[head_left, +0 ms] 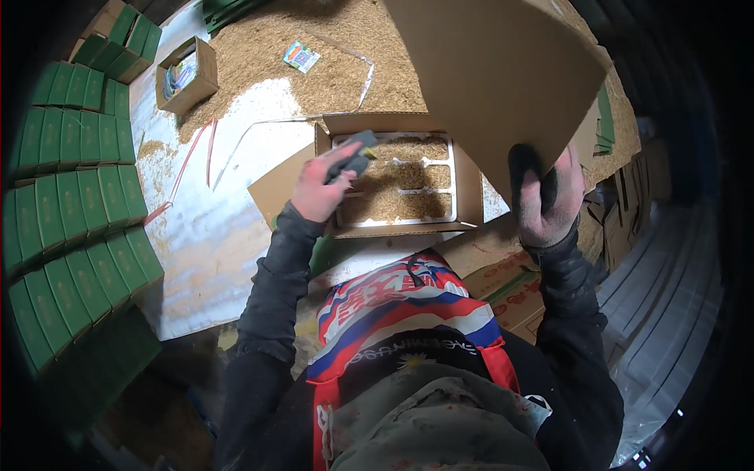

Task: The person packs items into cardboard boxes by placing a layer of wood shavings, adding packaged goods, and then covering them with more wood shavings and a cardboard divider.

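In front of me is an open cardboard box [471, 192] with a white divided tray [453, 177] inside. Brown straw-like shavings [393, 206] fill the tray's compartments. My left hand [326, 179], in a glove with dark fingers, is over the box's left side with its fingers stretched out. A small yellow bit shows by its fingertips, too small to name. On the right, my right hand [546, 196], gloved likewise, grips the lower edge of a large brown cardboard sheet [503, 71]. The sheet is raised and tilted, hiding part of the table behind it.
Green boxes [67, 204] stand stacked in rows at the left. A small open carton [192, 78] with packets and a colourful packet [301, 57] sit near loose shavings [251, 43] on the white table [196, 251]. Straps lie across it. Printed cardboard [518, 302] is at the lower right.
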`<state>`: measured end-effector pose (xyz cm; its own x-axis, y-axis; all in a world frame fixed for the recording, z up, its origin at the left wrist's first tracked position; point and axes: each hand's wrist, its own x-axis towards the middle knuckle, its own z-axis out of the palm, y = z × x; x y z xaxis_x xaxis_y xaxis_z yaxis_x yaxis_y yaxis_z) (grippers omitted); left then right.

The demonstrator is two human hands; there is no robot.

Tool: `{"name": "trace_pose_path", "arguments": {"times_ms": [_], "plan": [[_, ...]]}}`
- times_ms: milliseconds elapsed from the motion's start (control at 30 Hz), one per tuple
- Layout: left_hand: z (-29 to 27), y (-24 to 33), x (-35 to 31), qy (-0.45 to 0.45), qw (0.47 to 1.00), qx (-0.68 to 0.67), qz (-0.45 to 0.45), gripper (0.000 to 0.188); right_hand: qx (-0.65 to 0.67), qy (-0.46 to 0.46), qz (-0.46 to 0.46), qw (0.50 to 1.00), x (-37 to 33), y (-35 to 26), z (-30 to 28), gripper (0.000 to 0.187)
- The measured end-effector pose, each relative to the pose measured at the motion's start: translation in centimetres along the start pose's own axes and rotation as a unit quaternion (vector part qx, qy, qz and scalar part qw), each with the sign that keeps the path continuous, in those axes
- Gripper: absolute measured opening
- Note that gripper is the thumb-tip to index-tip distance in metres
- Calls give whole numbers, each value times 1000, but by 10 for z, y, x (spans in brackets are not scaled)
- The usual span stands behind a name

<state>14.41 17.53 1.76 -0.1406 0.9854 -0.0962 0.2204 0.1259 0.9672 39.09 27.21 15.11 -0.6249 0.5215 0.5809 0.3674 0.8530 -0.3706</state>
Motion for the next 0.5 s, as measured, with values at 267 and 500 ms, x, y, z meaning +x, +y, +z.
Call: {"name": "trace_pose_path", "arguments": {"times_ms": [267,500], "plan": [[28,-21,-4,-72,912,381,135,57,36,1,-38,999,0,-13,12,47],[-1,-16,-25,152,967,202,26,51,-9,-63,-111,992,-25,8,32,46]]}}
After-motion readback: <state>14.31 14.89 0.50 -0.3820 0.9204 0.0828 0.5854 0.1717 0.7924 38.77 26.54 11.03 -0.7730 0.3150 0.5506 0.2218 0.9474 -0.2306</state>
